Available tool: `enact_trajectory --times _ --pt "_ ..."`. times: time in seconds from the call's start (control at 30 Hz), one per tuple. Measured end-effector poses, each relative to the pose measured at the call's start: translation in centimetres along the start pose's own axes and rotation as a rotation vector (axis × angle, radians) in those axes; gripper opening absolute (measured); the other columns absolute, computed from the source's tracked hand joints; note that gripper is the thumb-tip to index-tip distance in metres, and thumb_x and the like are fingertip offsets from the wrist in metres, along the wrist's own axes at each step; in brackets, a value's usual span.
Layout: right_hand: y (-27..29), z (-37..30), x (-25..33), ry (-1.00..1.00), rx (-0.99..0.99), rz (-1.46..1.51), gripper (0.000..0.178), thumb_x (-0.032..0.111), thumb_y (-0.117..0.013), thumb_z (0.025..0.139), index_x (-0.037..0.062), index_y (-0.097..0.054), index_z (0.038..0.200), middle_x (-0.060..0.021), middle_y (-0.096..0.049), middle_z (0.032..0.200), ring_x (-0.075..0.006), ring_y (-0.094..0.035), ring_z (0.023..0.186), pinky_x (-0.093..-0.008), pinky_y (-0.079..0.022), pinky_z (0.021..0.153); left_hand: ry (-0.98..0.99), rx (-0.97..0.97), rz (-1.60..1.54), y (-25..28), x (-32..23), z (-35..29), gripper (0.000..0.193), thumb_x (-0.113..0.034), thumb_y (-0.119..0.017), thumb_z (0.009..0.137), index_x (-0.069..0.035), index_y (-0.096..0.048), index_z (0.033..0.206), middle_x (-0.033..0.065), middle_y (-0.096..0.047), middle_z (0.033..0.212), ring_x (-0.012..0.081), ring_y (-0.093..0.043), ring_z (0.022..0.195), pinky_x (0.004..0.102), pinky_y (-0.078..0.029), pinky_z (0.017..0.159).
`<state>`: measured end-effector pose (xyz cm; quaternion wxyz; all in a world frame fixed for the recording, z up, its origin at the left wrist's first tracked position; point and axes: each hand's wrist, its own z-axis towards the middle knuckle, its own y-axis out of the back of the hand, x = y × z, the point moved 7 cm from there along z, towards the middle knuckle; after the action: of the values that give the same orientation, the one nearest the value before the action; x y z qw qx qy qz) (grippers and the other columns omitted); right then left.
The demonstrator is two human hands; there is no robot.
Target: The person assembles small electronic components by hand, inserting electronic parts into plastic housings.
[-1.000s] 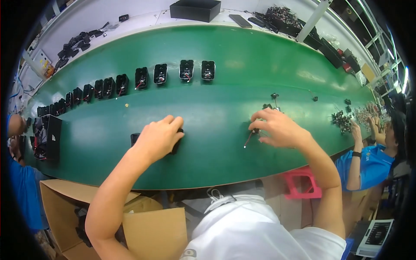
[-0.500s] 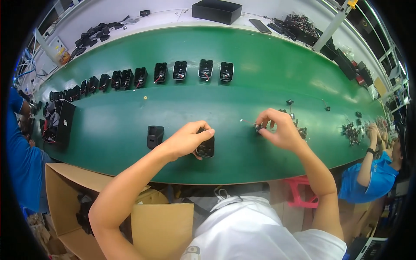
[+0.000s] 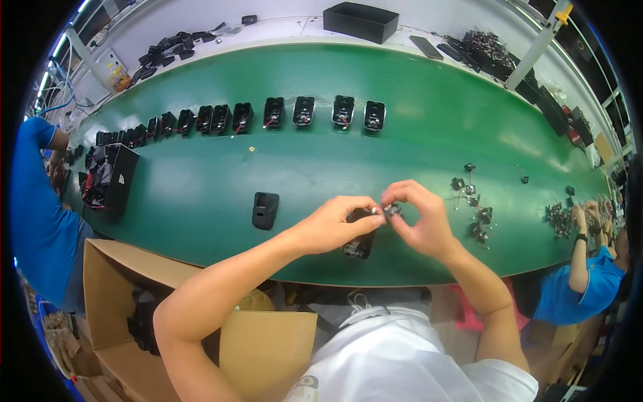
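Observation:
My left hand is closed around an open black plastic housing, held low over the green table. Its thumb and index fingertips come together by a small white tip, perhaps a connector. Right beside them, my right hand pinches a small dark wired component between thumb and fingers. The two hands nearly touch, and the fingers hide part of both pieces. Another black housing lies on the table left of my left hand. Small wired components lie scattered to the right of my right hand.
A row of open black housings stretches along the table's far side. At the left stands a black box full of dark parts. A cardboard box sits below the near edge. People in blue work at both sides.
My right hand has moved left with the small component, up to my left hand. The left thumb and index finger now meet at the white tip. The whole view has shifted slightly.

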<state>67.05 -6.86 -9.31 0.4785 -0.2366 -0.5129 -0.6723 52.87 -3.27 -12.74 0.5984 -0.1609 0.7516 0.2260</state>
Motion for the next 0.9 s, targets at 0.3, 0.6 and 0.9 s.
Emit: enact_trajectory --times 0.3,0.6,0.9 --pt "-1.1 0.1 -3.4 -0.177 0.071 0.322 0.029 -0.003 -0.066 0.087 -0.0024 -0.068 0.116 -0.0152 -0.065 0.12 -0.0204 -0.065 0.107 -0.0342 -0.053 0.094 -0.112 -0.167 0.177 2.0 -0.5 0.0 0.021 -0.021 -0.058 0.097 -0.003 -0.064 0.107 0.0004 -0.062 0.087 0.0107 -0.055 0.079 0.0276 -0.046 0.072" --pt "1.1 3.2 -0.2 -0.119 -0.011 0.577 0.018 -0.009 -0.075 0.077 -0.0036 -0.07 0.094 -0.0191 -0.069 0.109 -0.0218 -0.066 0.102 -0.0344 -0.054 0.09 -0.073 -0.253 -0.025 4.5 -3.8 -1.2 0.049 -0.04 -0.029 0.108 -0.002 -0.06 0.109 0.0032 -0.059 0.089 0.0099 -0.053 0.078 0.0258 -0.045 0.064" --pt "-1.0 4.4 6.4 0.345 -0.014 0.117 0.019 -0.001 -0.082 0.069 0.006 -0.073 0.083 -0.0074 -0.073 0.098 -0.019 -0.066 0.082 -0.0304 -0.054 0.07 -0.164 -0.407 -0.014 5.1 -5.9 -2.1 0.046 -0.037 -0.032 0.109 0.0 -0.059 0.107 0.0032 -0.059 0.083 0.0077 -0.053 0.071 0.024 -0.045 0.06"
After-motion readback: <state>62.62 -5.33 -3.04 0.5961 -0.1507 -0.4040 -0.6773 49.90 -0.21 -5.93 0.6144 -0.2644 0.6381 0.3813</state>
